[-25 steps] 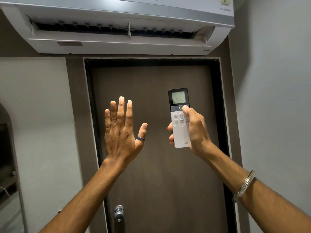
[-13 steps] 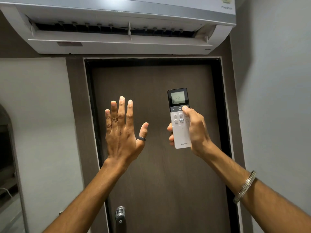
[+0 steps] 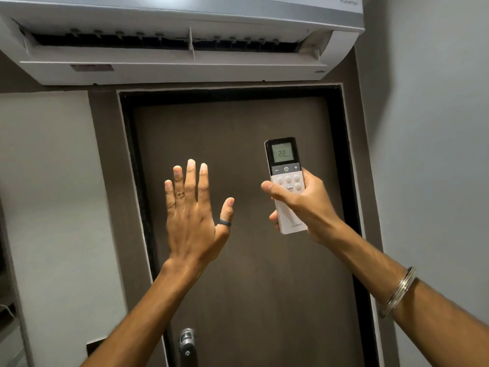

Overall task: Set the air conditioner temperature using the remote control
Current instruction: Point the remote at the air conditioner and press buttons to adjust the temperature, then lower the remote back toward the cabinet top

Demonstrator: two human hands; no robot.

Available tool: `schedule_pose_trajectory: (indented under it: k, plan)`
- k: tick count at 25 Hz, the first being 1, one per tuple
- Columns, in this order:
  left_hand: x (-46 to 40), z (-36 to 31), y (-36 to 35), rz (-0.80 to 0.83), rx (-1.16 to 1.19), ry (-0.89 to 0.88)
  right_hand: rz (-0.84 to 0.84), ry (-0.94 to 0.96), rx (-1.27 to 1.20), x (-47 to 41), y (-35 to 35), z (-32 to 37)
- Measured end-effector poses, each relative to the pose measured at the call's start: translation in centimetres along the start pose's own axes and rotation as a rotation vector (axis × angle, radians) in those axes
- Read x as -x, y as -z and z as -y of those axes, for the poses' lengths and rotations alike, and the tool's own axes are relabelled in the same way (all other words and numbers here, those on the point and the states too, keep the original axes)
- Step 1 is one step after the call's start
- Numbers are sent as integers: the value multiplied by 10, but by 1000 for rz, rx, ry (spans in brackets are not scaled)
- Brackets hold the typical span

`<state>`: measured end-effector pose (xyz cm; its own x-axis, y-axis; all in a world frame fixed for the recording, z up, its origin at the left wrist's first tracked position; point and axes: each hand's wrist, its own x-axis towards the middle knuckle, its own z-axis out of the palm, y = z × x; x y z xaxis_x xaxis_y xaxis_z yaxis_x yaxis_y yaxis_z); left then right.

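While gripped upright in the right hand, white remote reads 22, left hand spread, empty.

The remote looks like smooth white plastic, with a glossy black top around a dull grey screen. The AC overhead is matt white plastic under a satiny silver-grey front panel. The door is dark brown with a faint wood grain, matt; its handle is shiny metal. The bangle gleams like polished steel. The walls are flat painted plaster.
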<state>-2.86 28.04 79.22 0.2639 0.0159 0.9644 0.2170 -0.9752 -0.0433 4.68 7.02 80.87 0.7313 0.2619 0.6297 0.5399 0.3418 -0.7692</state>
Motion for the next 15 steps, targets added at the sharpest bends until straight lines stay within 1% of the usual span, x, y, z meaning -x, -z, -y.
schedule_pose_trajectory:
  k: [3,4,8,9,11,14,15]
  plan:
    - [40,-15,-10,143,41,51,-114,-77,322,24,16,-23]
    - [67,-22,-17,220,63,56,-149,-125,387,43,24,-42]
    - [203,-49,-42,615,168,104,-202,-373,491,142,61,-137]
    - [246,-59,-47,758,182,113,-231,-467,513,176,72,-164]
    - [320,-72,-52,989,198,135,-289,-623,528,234,92,-207]
    - [417,-104,-56,1317,224,60,-456,-899,574,324,140,-268]
    - [439,-115,-57,1373,250,28,-502,-982,589,351,157,-285]
